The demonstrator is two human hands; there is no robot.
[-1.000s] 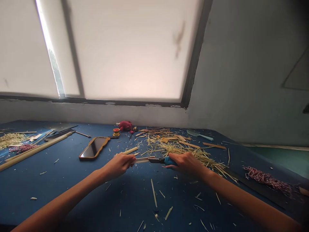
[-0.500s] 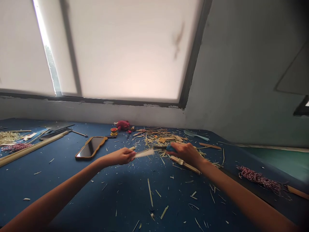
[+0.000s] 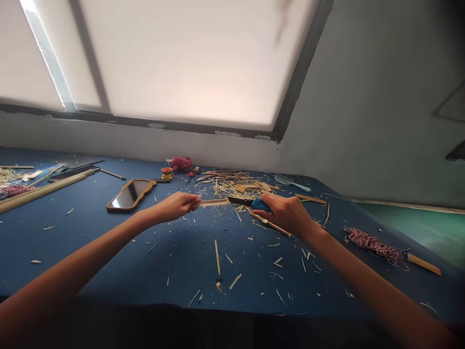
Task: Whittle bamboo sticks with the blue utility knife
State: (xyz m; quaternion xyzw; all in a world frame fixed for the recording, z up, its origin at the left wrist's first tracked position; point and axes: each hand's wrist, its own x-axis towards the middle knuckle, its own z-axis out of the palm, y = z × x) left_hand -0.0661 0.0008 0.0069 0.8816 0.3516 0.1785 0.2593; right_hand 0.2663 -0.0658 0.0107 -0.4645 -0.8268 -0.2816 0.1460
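My left hand (image 3: pixel 178 205) is closed round one end of a pale strip of wood or bamboo (image 3: pixel 213 202), held level above the table. In my right hand (image 3: pixel 286 211) is a knife (image 3: pixel 260 205) with a blue handle, its dark blade pointing left. The blade meets the strip's right end; the exact contact is too small to make out. Beneath and behind both hands lies a heap of thin shavings and slivers (image 3: pixel 232 186). A longer pale wooden piece (image 3: pixel 271 224) rests on the table below my right hand.
On the blue table (image 3: pixel 119 271) lie a wood-framed mirror (image 3: pixel 131 195), a red plush toy (image 3: pixel 180 164), a small gold-and-red pot (image 3: pixel 166 173) and a hairbrush (image 3: pixel 288 181). Long bamboo poles (image 3: pixel 47 190) are at left, a bundle of red-and-white cord (image 3: pixel 374 243) at right.
The view has tilted, so the table sits higher and its front edge shows. The strip, blurred before, is now sharp, and the knife blade meets its end. Both hands keep their hold.
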